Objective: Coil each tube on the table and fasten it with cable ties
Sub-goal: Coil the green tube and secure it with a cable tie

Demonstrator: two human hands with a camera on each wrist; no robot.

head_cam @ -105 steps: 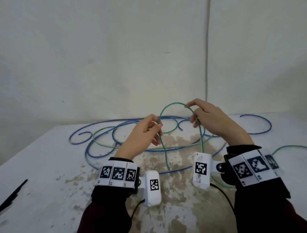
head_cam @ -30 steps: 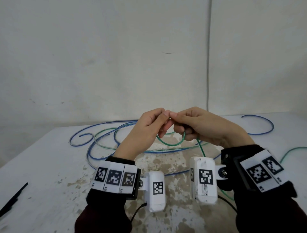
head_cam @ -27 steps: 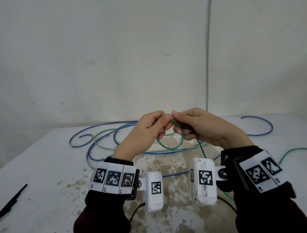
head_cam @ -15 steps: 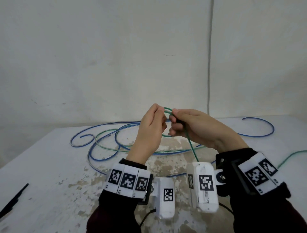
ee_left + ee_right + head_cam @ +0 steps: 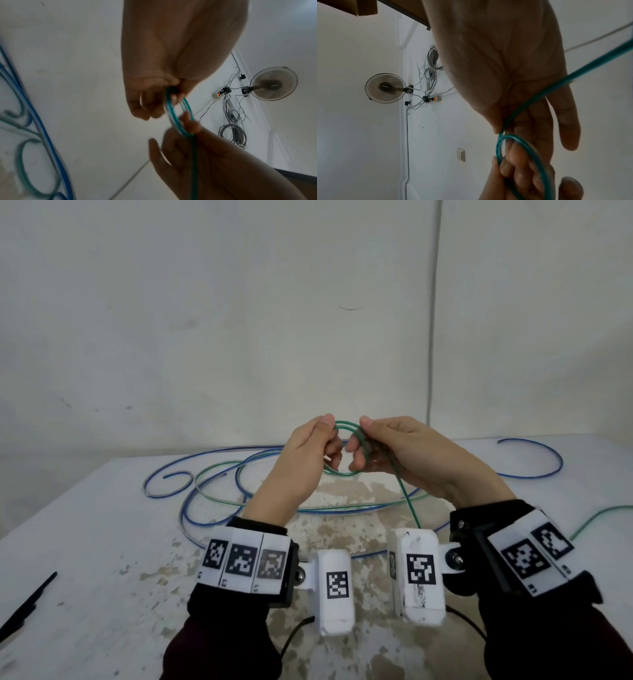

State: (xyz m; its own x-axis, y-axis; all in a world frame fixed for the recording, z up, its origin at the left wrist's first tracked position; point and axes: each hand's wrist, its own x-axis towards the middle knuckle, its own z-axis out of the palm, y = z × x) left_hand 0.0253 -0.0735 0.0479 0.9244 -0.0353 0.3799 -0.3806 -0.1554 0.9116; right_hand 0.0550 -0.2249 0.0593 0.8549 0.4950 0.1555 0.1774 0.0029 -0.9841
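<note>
Both hands are raised above the bench, holding a small coil of the green tube between them. The left hand pinches one side of the coil with curled fingers; the right hand has its grip closed on the other side — the loose run of tube drops from it toward the right wrist and trails off to the right. Blue tube lies in wide loops on the bench behind. A black tie lies at the left edge.

Green tube, blue tube, white table.
</note>
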